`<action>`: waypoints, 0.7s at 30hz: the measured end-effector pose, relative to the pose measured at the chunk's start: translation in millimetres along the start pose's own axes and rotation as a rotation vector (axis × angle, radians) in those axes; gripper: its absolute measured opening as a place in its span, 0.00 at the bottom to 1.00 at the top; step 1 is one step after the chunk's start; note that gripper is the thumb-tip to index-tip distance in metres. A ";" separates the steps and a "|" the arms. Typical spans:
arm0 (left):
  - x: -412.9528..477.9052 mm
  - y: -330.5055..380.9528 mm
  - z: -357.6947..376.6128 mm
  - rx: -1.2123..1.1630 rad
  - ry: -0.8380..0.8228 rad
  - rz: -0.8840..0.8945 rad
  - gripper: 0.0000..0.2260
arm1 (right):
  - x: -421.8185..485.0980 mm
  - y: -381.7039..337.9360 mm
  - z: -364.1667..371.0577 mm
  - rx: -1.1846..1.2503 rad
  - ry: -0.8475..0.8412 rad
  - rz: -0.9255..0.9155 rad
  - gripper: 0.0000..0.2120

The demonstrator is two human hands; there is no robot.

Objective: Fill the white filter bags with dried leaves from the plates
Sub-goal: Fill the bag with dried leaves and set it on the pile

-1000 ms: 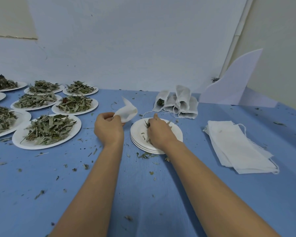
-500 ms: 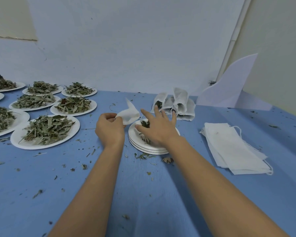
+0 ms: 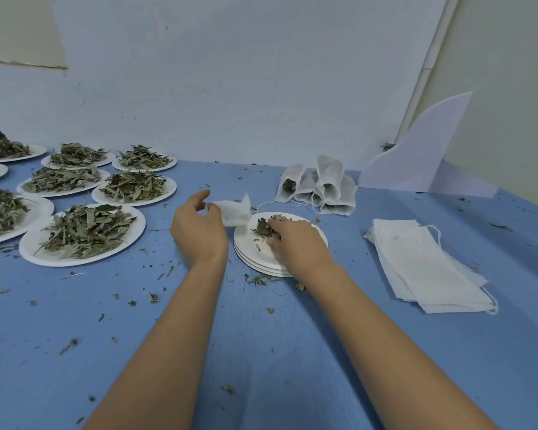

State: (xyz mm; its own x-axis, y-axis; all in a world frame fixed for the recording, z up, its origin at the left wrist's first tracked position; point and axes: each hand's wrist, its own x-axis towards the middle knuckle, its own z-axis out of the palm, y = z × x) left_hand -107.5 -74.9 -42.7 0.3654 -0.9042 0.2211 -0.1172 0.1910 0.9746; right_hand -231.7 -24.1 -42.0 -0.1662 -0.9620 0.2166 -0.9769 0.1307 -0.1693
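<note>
My left hand (image 3: 199,231) pinches a white filter bag (image 3: 235,211) by its edge, holding it just left of a stack of white plates (image 3: 246,246). My right hand (image 3: 295,243) lies on the top plate with fingers curled over a small clump of dried leaves (image 3: 263,227). Only a few leaf scraps are on that plate. A pile of flat white filter bags (image 3: 423,265) lies to the right. Several filled bags (image 3: 320,187) lean together behind the plates.
Several white plates heaped with dried leaves (image 3: 87,231) cover the left of the blue table (image 3: 261,352). Leaf crumbs are scattered over the surface. A folded white sheet (image 3: 423,156) stands against the wall at the back right.
My right hand spread open above the plate, then came down and curled over the leaves. My left hand shifted slightly, still holding the bag.
</note>
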 end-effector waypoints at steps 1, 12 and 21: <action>-0.4 0.5 -0.4 0.021 0.005 0.008 0.14 | -0.7 -0.2 0.8 -0.004 0.010 0.005 0.14; 0.2 13.4 7.4 0.004 -0.050 0.093 0.14 | 1.7 10.0 4.2 0.265 0.238 0.052 0.16; -7.5 0.5 16.7 0.190 -0.149 0.209 0.14 | 4.5 23.9 -26.7 1.332 0.286 0.292 0.11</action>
State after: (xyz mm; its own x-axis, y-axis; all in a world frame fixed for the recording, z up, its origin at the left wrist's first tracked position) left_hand -125.7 -74.5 -44.6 0.1772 -0.9016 0.3947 -0.3509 0.3168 0.8812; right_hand -259.4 -18.9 -19.3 -0.5189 -0.8368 0.1747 -0.0679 -0.1633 -0.9842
